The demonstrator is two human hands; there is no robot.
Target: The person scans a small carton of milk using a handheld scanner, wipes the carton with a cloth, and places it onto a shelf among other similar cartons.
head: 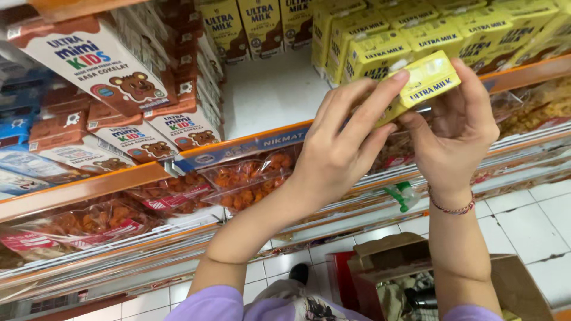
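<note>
Both hands pinch one small yellow milk carton (423, 83) before the shelf (262, 98). Left hand (339, 148) grips its near end (fingers closed); right hand (455, 134) clasps the far side.

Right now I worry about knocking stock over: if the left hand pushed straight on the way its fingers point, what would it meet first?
Probably the row of small yellow milk cartons on the white shelf, beyond the carton it holds; depth is unclear.

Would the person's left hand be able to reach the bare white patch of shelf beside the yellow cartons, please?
Probably yes: the left hand hovers just before the white shelf patch, nothing between, though it shares a small yellow carton with the right hand.
</note>
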